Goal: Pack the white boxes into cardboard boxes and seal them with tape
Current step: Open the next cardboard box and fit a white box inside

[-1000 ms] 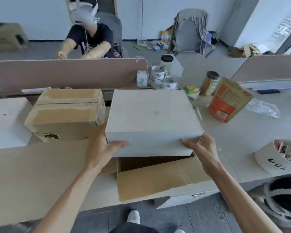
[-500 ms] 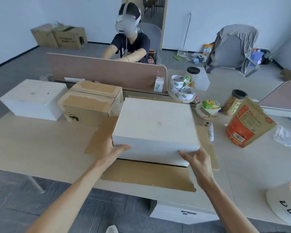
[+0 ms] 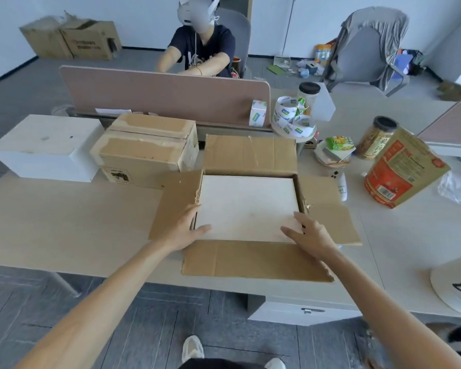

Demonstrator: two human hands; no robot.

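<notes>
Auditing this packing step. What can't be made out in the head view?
All in the head view:
- Carton inside: hidden by the white box.
- Left hand: gripping or just touching the white box, unclear.
- Tub: cut off by the right edge.
- Tape rolls print: too small.
</notes>
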